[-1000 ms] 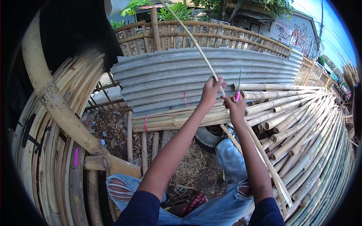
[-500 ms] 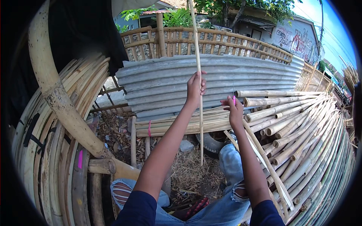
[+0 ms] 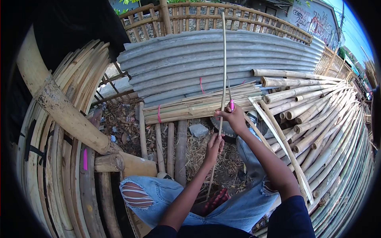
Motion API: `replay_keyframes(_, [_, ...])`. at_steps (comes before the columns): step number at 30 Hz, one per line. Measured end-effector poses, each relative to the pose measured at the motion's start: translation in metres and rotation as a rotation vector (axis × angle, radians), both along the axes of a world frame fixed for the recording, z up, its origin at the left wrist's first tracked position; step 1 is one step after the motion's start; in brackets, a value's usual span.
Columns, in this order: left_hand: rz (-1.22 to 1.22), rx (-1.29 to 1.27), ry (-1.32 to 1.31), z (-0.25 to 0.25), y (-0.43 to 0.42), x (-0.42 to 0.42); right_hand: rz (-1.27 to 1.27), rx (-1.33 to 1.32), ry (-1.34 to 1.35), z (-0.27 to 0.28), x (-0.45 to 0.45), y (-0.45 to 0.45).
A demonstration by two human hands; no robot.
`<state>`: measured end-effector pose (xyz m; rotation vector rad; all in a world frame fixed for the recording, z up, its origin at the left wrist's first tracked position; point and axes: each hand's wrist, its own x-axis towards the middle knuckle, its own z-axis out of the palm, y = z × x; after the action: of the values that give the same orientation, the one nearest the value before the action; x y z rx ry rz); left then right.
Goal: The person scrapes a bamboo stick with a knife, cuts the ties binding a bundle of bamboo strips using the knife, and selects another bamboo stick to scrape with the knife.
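Observation:
A long, thin bamboo strip (image 3: 224, 59) stands nearly upright in front of me, its lower end down between my knees. My left hand (image 3: 214, 150) is wrapped round its lower part. Just above, my right hand (image 3: 235, 118) grips a knife (image 3: 231, 104) by its pink handle, with the narrow blade pointing up beside the strip. The thumb of my right hand reaches to the strip; whether the blade touches it I cannot tell.
A bundle of split bamboo (image 3: 190, 110) with pink ties lies ahead, before a corrugated metal sheet (image 3: 174, 59). Bamboo poles (image 3: 313, 119) are stacked at right. Bent bamboo slats (image 3: 59, 170) and a thick bamboo post (image 3: 71, 115) stand at left.
My left hand has come down and nearer with the bamboo strip. My right hand has moved left with the knife, up against the strip. The view has tilted downward.

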<state>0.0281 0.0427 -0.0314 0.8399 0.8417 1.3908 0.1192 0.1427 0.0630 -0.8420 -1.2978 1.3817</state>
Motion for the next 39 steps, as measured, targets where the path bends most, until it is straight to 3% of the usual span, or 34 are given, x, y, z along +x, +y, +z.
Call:
replay_keyframes(1, [0.002,-0.003,-0.070,0.003,-0.001,-0.003,0.020,-0.008,-0.024,-0.009,-0.003,-0.010])
replay_keyframes(2, [0.034,-0.006,-0.115,0.007,0.000,-0.006,0.018,-0.054,-0.265,-0.016,-0.006,-0.022])
replay_keyframes(3, [0.045,-0.011,-0.116,0.003,-0.001,-0.011,0.016,0.123,-0.204,-0.026,-0.014,-0.033])
replay_keyframes(5, [-0.006,-0.067,-0.026,-0.005,-0.003,-0.024,-0.009,0.257,-0.486,-0.037,-0.014,-0.041])
replay_keyframes(7, [-0.052,-0.064,-0.008,-0.017,-0.014,-0.030,-0.049,0.242,-0.533,-0.028,-0.014,-0.041])
replay_keyframes(9, [-0.037,-0.142,-0.151,-0.027,-0.025,-0.030,-0.147,0.264,-0.625,-0.009,-0.012,-0.040])
replay_keyframes(11, [-0.019,-0.133,-0.145,-0.032,-0.028,-0.035,-0.126,0.541,-0.755,-0.006,0.005,-0.035])
replay_keyframes(15, [-0.020,-0.139,-0.201,-0.034,-0.029,-0.045,0.239,0.559,-1.206,-0.017,0.015,-0.056])
replay_keyframes(18, [-0.018,-0.185,-0.217,-0.039,-0.031,-0.047,0.315,0.659,-1.369,-0.026,0.013,-0.068])
replay_keyframes(22, [-0.106,-0.214,-0.158,-0.042,-0.033,-0.039,0.161,0.578,-1.306,-0.029,0.004,-0.057])
replay_keyframes(27, [-0.115,-0.175,-0.060,-0.040,-0.034,-0.034,0.262,0.649,-1.460,-0.026,0.012,-0.056])
replay_keyframes(32, [-0.197,-0.175,-0.235,-0.055,-0.035,-0.042,0.393,0.644,-1.445,-0.036,0.018,-0.065])
replay_keyframes(36, [-0.151,-0.178,-0.195,-0.058,-0.036,-0.044,0.486,0.625,-1.478,-0.045,0.022,-0.066])
replay_keyframes(39, [-0.158,-0.198,-0.150,-0.062,-0.041,-0.043,0.290,0.647,-1.444,-0.045,0.028,-0.044])
